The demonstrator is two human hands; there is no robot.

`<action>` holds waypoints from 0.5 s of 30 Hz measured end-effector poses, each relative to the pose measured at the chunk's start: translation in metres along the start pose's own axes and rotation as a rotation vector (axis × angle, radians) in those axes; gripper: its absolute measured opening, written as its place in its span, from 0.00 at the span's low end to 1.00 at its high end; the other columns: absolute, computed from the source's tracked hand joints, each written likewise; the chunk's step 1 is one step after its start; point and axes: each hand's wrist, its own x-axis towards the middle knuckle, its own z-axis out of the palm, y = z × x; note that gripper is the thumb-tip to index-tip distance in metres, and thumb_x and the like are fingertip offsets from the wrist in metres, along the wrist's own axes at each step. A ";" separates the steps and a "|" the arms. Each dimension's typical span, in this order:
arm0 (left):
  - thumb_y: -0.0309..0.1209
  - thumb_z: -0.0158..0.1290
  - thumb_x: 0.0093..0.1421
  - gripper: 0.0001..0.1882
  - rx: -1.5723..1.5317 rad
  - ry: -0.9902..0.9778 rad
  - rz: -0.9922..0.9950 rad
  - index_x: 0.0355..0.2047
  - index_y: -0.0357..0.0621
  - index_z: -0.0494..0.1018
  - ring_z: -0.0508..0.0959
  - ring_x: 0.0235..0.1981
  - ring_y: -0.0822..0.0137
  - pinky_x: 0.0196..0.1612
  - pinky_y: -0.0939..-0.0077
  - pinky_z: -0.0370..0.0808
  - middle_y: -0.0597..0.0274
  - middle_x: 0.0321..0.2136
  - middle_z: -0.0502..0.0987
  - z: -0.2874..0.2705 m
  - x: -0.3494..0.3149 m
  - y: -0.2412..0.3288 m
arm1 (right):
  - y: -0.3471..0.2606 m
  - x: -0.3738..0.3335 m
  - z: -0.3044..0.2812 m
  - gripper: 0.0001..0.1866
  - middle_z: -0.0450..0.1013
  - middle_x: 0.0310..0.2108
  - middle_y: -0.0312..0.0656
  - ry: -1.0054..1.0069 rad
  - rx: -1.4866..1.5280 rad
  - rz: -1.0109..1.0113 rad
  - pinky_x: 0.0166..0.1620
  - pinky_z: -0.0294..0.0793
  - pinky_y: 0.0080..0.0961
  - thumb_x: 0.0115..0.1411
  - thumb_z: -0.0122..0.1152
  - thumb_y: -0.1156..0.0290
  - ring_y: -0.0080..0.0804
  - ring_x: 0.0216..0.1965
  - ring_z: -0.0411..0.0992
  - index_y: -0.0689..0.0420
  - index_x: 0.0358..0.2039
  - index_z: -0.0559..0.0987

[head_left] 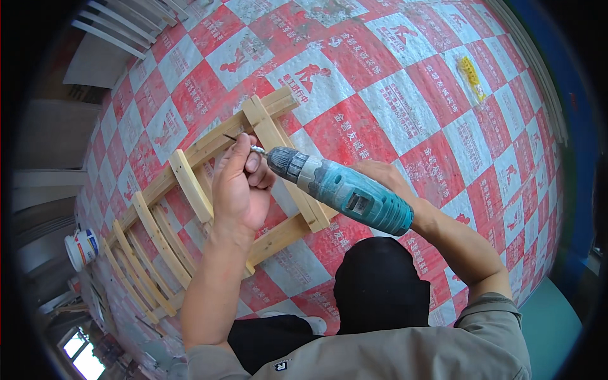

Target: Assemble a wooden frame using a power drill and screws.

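Observation:
My right hand (385, 175) is wrapped round the grip of a teal and black cordless drill (345, 190), mostly hidden behind its body. The drill points up and left, with a silver bit (258, 150) in its chuck. At the bit's far end, the closed fingers of my left hand (237, 193) pinch a thin dark screw (229, 137); its pointed end sticks out past the thumb. Beneath both hands lies a ladder-like wooden frame (285, 235) with several crosswise slats.
Red and white checkered protective sheeting (329, 136) covers the floor. A white bucket (81, 249) stands beyond the frame's left end. White slats (120, 28) sit at the upper left, a yellow packet (470, 77) lies at the upper right, and a green panel (551, 323) is at the lower right.

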 end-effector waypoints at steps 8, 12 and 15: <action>0.41 0.57 0.66 0.11 0.208 0.013 -0.207 0.33 0.50 0.70 0.58 0.15 0.80 0.20 0.81 0.55 0.78 0.16 0.61 0.052 0.078 -0.079 | 0.059 -0.048 -0.017 0.20 0.74 0.31 0.41 0.209 -0.488 0.068 0.41 0.71 0.35 0.53 0.60 0.63 0.40 0.35 0.74 0.55 0.46 0.78; 0.46 0.57 0.66 0.14 0.454 -0.039 -0.237 0.37 0.49 0.73 0.57 0.15 0.82 0.20 0.83 0.53 0.79 0.16 0.59 0.021 0.095 -0.100 | 0.104 -0.089 -0.008 0.21 0.75 0.36 0.44 0.297 -0.600 0.244 0.49 0.68 0.39 0.53 0.60 0.70 0.43 0.42 0.74 0.56 0.49 0.75; 0.41 0.56 0.66 0.15 0.732 0.221 0.137 0.35 0.39 0.75 0.70 0.31 0.76 0.37 0.78 0.70 0.69 0.28 0.74 -0.061 0.158 -0.073 | 0.146 -0.135 0.005 0.31 0.72 0.42 0.49 0.225 -0.625 0.490 0.53 0.64 0.41 0.49 0.61 0.78 0.50 0.47 0.70 0.59 0.56 0.69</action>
